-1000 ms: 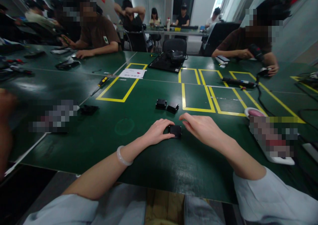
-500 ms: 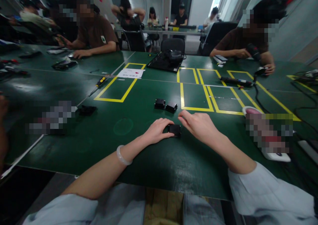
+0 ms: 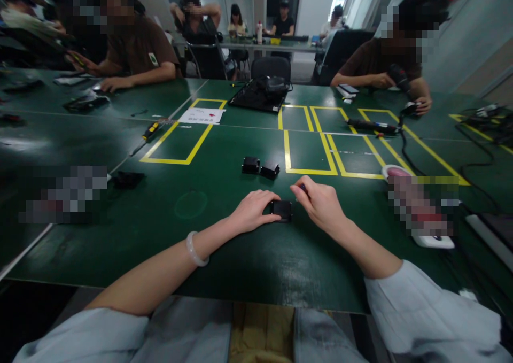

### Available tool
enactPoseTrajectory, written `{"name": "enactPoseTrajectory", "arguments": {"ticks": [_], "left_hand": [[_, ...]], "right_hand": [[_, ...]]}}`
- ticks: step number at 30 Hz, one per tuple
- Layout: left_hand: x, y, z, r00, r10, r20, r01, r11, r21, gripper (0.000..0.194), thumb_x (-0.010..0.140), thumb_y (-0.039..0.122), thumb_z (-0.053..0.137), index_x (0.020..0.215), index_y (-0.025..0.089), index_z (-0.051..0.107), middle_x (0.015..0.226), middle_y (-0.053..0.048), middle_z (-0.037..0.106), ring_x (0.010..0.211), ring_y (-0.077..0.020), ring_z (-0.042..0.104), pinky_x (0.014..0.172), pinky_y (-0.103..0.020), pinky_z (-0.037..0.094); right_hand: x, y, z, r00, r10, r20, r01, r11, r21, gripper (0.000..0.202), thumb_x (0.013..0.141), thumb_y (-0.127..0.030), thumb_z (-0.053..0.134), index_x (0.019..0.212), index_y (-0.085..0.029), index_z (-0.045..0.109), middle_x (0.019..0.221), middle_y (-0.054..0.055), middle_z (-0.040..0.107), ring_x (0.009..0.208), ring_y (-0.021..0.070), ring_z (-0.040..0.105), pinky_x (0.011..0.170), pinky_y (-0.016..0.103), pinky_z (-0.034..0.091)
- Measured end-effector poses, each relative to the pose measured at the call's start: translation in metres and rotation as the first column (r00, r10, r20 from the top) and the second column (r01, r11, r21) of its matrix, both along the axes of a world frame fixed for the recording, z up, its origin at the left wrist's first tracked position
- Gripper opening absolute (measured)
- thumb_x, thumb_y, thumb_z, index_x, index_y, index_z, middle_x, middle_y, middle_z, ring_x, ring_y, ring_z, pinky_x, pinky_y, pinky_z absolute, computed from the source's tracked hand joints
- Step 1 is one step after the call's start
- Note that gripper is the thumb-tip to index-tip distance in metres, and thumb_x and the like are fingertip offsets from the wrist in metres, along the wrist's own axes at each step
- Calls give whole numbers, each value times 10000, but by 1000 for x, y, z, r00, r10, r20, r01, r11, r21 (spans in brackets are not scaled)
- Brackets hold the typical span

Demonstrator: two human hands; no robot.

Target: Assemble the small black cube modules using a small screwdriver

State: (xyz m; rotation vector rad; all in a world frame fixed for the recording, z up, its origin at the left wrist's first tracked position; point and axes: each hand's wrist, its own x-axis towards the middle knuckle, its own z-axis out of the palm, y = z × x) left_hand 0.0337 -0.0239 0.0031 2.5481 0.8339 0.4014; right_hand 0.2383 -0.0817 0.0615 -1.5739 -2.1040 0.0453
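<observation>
Our right hand [image 3: 323, 200] curls tighter, contents unclear. Bumped, the black block [image 3: 282, 211] at eight o'clock could slip our pinching left hand [image 3: 250, 211].

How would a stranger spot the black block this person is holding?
On the green table, find the left hand, its wrist wearing a pale bracelet. The black block is the one it grips; the two similar blocks lie farther away, untouched.

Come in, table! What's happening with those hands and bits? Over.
Left grip holding black block on table. Right grip pinched, to block's right, contents unclear. Two similar blocks beyond, not between grips.
</observation>
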Motion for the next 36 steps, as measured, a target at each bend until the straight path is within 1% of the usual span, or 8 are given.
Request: {"name": "enactPoseTrajectory", "arguments": {"ticks": [4, 10, 16, 20, 23, 28, 32, 36], "left_hand": [[2, 4, 1, 1000, 2, -7, -1, 1000, 18, 392, 882, 504, 627, 1137, 214, 563, 1098, -56, 641, 995, -251, 581, 852, -360, 422], [3, 3, -3, 1000, 20, 12, -20, 1000, 21, 389, 884, 505, 623, 1145, 223, 561, 1113, -49, 637, 1011, -244, 574, 876, -362, 419], [2, 1, -2, 1000, 24, 19, -24, 1000, 15, 391, 883, 490, 633, 1156, 221, 552, 1105, -48, 639, 1014, -244, 575, 881, -363, 420], [2, 1, -2, 999, 29, 23, -29, 999, 13, 388, 878, 477, 646, 1163, 230, 555, 1117, -44, 636, 1030, -246, 573, 873, -357, 419], [2, 1, -2, 999, 29, 22, -29, 1000, 8, 381, 879, 474, 646, 1155, 226, 558, 1110, -46, 637, 1019, -245, 578, 873, -359, 417], [2, 1, -2, 999, 25, 23, -25, 1000, 5, 384, 881, 477, 642, 1155, 222, 556, 1117, -46, 635, 1024, -246, 577, 875, -360, 413], [3, 1, -1, 999, 21, 25, -21, 1000, 6, 374, 882, 469, 644, 1147, 221, 558, 1108, -44, 638, 1016, -243, 581, 883, -361, 407], [4, 1, -1, 999, 22, 23, -22, 1000, 14, 378, 879, 465, 650, 1144, 213, 556, 1093, -44, 638, 1013, -242, 579, 878, -358, 408]], "right_hand": [[0, 9, -1, 998, -9, 69, 6, 999, 39, 432, 1010, -445, 284, 880, -173, 592, 659, 33, 650, 608, 145, 610, 588, 238, 330], [2, 8, 0, 998, -28, 63, 26, 999, 30, 434, 1014, -410, 250, 897, -166, 589, 654, 49, 654, 595, 155, 613, 582, 244, 338], [9, 6, 9, 987, 150, 60, -145, 986, -87, 339, 1002, -386, 305, 913, -181, 560, 709, 51, 664, 607, 167, 618, 587, 249, 364], [12, 6, 24, 971, 227, 79, -206, 956, -210, 268, 999, -334, 337, 958, -176, 551, 729, 44, 669, 641, 165, 623, 604, 247, 365], [12, 5, 39, 954, 215, 207, -158, 953, -258, 275, 996, -351, 370, 958, -170, 573, 696, 37, 660, 617, 169, 602, 578, 256, 324], [6, 8, 53, 870, 128, 477, -17, 973, -229, 381, 995, -395, 366, 832, -186, 639, 691, 70, 683, 625, 197, 619, 525, 290, 214], [-1, 12, 54, 848, 69, 526, 41, 980, -194, 482, 1002, -415, 336, 786, -182, 699, 668, 94, 692, 660, 209, 643, 532, 289, 247], [-4, 12, 58, 818, 68, 571, 58, 978, -200, 510, 996, -422, 344, 770, -171, 726, 683, 121, 707, 695, 239, 676, 542, 290, 293]]}}
